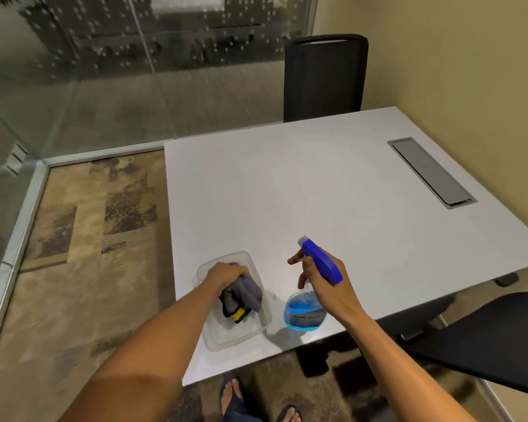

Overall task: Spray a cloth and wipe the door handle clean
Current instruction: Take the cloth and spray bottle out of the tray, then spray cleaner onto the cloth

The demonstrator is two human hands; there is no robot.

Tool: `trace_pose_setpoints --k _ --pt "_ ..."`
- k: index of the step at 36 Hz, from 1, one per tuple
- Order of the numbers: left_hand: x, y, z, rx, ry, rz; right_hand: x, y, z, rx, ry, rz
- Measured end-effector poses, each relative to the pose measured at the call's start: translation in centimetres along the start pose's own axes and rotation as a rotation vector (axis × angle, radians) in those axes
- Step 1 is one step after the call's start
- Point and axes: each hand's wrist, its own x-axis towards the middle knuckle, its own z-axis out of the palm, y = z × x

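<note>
L hand (226,274) fingers clasp grey cloth (247,292) over clear tub (258,325), worktop (317,184) at 7 o'clock. R hand (325,281) fingers wrap spray bottle (305,312) neck, just at 3 o'clock of tub.

One head-worn wide view looks forward and steeply down over the near corner of the white bench (317,184). Both forearms reach in from below, close to the lens. Floor (83,239) and glass wall (104,71) fill the left.
</note>
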Motion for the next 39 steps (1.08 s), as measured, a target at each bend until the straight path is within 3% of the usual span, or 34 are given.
trace_pose_setpoints --k 8,15,20,27,32,39 --pt "-3.2 -3.4 -2.3 -0.424 -0.119 0.054 -0.1 -0.7 -0.2 -0.038 0.006 -0.017" --pt "-5.9 -5.6 -2.7 -0.787 -0.036 0.216 -0.4 -1.7 -0.1 -0.024 -0.053 -0.035" --pt "-7.3 -6.5 -2.9 -1.053 -0.135 0.326 -0.6 -2.1 0.5 -0.011 -0.099 -0.025" --pt "-8.1 -5.5 -1.5 -1.032 0.04 0.298 -1.3 -2.6 1.5 -0.117 -0.214 -0.023" --pt "-8.0 -5.1 -1.3 -1.22 0.073 0.269 -2.0 -2.7 2.4 -0.199 -0.263 -0.006" --pt "-7.3 -5.3 -3.2 -1.318 -0.019 0.243 -1.8 -3.4 3.9 -0.219 -0.207 0.022"
